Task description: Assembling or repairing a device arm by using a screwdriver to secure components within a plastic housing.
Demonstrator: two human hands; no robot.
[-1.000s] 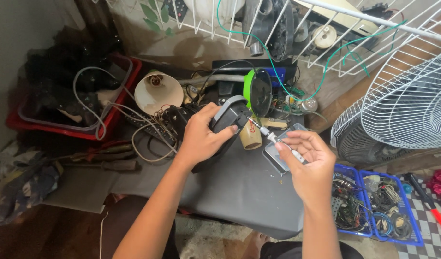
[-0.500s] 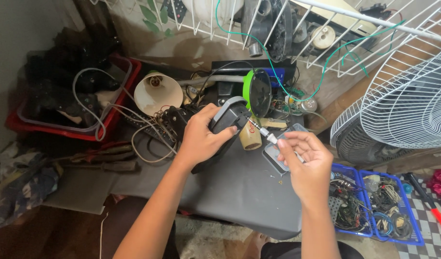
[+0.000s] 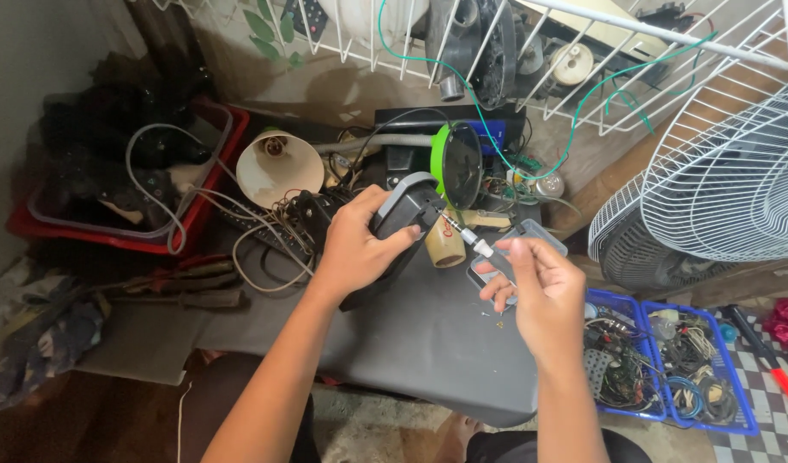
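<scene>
While the left hand (image 3: pixel 355 249) clamps its fingers around a dark grey plastic appliance casing (image 3: pixel 400 225) propped on the dark grey work surface (image 3: pixel 428 343), the right hand (image 3: pixel 538 287) pinches a slim metal-shafted screwdriver (image 3: pixel 469 239), tip at the casing's edge. Just beside sits a small tan cylinder (image 3: pixel 447 247); behind, a green-rimmed round dial (image 3: pixel 457 165) and a cream lampshade (image 3: pixel 279 168).

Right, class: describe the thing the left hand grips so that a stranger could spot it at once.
Start at the dark grey board in the middle. Above its far edge, the left hand grips a black casing, tilted, with a screwdriver at its side. Unlike the round green-rimmed disc behind it, it is boxy with a grey edge.
</scene>
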